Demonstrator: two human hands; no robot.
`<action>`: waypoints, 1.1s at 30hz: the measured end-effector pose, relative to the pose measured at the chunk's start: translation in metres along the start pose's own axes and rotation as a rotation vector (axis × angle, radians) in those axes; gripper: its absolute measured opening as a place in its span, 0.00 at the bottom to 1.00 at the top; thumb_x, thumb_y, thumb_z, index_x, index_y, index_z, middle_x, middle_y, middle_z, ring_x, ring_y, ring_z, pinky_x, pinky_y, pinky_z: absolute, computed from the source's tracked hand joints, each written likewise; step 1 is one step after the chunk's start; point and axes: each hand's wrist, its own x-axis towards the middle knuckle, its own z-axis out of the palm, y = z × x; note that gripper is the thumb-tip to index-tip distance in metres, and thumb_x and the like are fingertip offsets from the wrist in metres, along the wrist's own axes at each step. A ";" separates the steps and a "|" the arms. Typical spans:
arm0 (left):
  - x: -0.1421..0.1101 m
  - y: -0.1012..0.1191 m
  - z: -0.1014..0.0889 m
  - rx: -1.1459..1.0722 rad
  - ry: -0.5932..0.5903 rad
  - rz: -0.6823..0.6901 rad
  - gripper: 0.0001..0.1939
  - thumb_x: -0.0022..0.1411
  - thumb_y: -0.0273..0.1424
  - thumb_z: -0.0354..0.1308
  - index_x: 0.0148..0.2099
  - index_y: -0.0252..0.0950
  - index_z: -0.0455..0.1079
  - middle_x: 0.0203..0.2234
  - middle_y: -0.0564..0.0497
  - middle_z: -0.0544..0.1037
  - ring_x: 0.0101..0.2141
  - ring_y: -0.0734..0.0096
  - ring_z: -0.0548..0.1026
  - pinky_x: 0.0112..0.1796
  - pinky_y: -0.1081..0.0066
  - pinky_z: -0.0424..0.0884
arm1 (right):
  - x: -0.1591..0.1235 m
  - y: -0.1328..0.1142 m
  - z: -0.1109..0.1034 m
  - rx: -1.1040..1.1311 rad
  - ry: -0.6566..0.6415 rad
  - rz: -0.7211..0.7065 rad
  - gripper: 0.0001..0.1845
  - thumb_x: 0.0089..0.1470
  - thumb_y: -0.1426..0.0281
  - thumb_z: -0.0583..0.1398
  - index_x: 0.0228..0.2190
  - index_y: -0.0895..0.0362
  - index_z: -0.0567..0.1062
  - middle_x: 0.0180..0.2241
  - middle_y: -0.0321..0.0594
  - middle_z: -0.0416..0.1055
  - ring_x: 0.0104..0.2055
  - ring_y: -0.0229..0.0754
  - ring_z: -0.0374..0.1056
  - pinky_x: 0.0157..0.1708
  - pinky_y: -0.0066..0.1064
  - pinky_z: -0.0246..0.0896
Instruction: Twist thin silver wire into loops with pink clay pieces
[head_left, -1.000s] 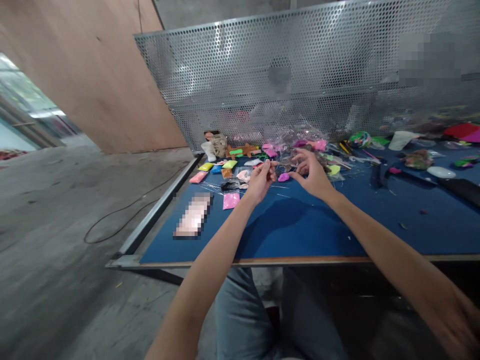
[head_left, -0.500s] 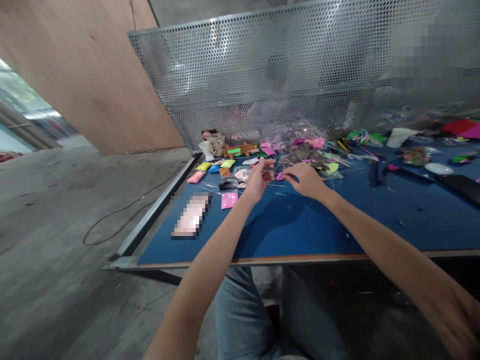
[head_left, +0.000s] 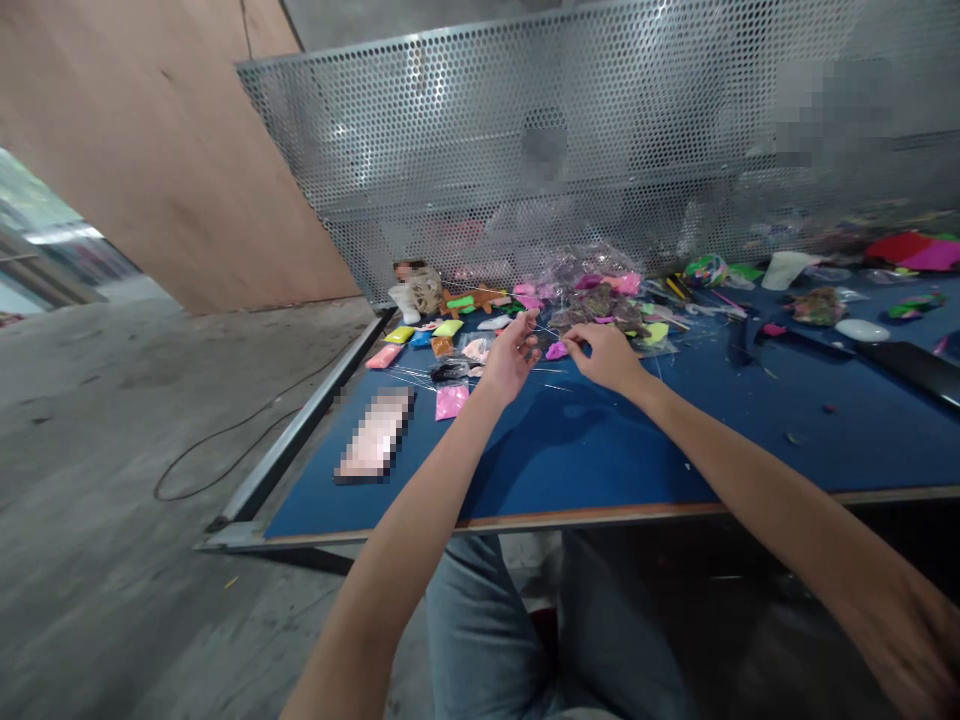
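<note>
Hands, bare, 2, above blue flat-topped table (head_left: 600, 450); clock positions taken from the purple lump. L. hand (head_left: 512, 362): palm partly turned inward, fingers loosely curled, fingertips near one end of a thin, pale, wire-like strand (head_left: 548, 329); whether it is gripped, cannot tell. R. hand (head_left: 606, 356): thumb & forefinger brought together in a pinch near strand's other end; what lies between them too sm. to tell. Strand: slanting across gap betw. hands. Purple lump (head_left: 556, 351), soft-looking, irreg., just beside R. fingertips; contact unclear. At 8 o'clock: shiny pink flat packet, sq. (head_left: 452, 402); farther out, pixelated pale-pink rect. slab w/ dark edge (head_left: 375, 435). At 9: orange-brown sm. packet (head_left: 442, 346); salmon-pink packet, oblong (head_left: 384, 356). At 10: brown knobbly figure w/ green piece (head_left: 461, 303). At 12, behind: grey perforated metal panel, glossy, upright (head_left: 465, 150). Approx. 1: grey-brown rough-textured lumps (head_left: 600, 303), crinkly clear plastic adj. Approx. 2: multicol. ball (head_left: 706, 270); white cup, tapered (head_left: 782, 270). At 3: white oval pc., smooth (head_left: 862, 330); black slab, elongated, glossy (head_left: 919, 372), R. side of table.
</note>
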 end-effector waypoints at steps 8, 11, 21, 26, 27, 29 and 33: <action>0.011 -0.011 -0.011 0.193 0.085 0.130 0.12 0.60 0.38 0.67 0.45 0.38 0.80 0.41 0.50 0.79 0.35 0.78 0.73 0.32 0.78 0.66 | 0.001 -0.003 -0.006 -0.155 0.000 -0.001 0.12 0.61 0.64 0.58 0.27 0.55 0.71 0.26 0.40 0.73 0.30 0.43 0.67 0.32 0.34 0.54; 0.013 -0.013 -0.014 0.279 0.111 0.165 0.12 0.61 0.38 0.65 0.44 0.39 0.80 0.47 0.50 0.79 0.40 0.75 0.74 0.32 0.77 0.65 | 0.001 -0.006 -0.007 -0.194 0.021 0.023 0.13 0.61 0.65 0.57 0.25 0.55 0.69 0.23 0.39 0.71 0.27 0.41 0.65 0.29 0.33 0.50; -0.002 -0.002 0.005 -0.036 -0.161 -0.021 0.05 0.63 0.30 0.64 0.38 0.33 0.73 0.29 0.52 0.72 0.21 0.84 0.61 0.22 0.79 0.60 | -0.001 -0.014 -0.008 -0.144 0.147 -0.002 0.15 0.62 0.66 0.55 0.23 0.53 0.64 0.20 0.36 0.65 0.23 0.39 0.62 0.28 0.33 0.53; -0.007 0.001 0.009 0.054 -0.188 -0.136 0.11 0.62 0.36 0.66 0.37 0.34 0.71 0.18 0.61 0.52 0.17 0.84 0.51 0.19 0.78 0.53 | -0.003 -0.019 -0.008 -0.173 0.114 -0.092 0.15 0.63 0.66 0.54 0.23 0.54 0.65 0.22 0.38 0.66 0.25 0.41 0.62 0.30 0.34 0.55; -0.007 0.000 0.008 0.119 -0.195 -0.126 0.13 0.60 0.38 0.68 0.36 0.34 0.72 0.18 0.61 0.51 0.17 0.84 0.50 0.18 0.78 0.51 | -0.004 -0.021 -0.008 -0.178 0.111 -0.110 0.15 0.63 0.67 0.54 0.23 0.54 0.65 0.22 0.38 0.66 0.26 0.41 0.62 0.31 0.34 0.55; -0.008 -0.003 0.007 0.248 -0.193 -0.066 0.16 0.56 0.40 0.71 0.35 0.33 0.72 0.17 0.61 0.51 0.18 0.84 0.50 0.19 0.78 0.49 | -0.004 -0.023 -0.007 -0.197 0.110 -0.137 0.15 0.63 0.67 0.54 0.24 0.54 0.66 0.22 0.39 0.67 0.27 0.42 0.63 0.31 0.35 0.55; -0.011 -0.005 0.007 0.414 -0.096 0.038 0.19 0.51 0.43 0.73 0.34 0.34 0.74 0.16 0.60 0.57 0.18 0.84 0.53 0.20 0.76 0.51 | -0.005 -0.022 -0.010 -0.197 0.080 -0.175 0.14 0.64 0.66 0.54 0.27 0.54 0.72 0.25 0.41 0.71 0.29 0.44 0.67 0.32 0.36 0.58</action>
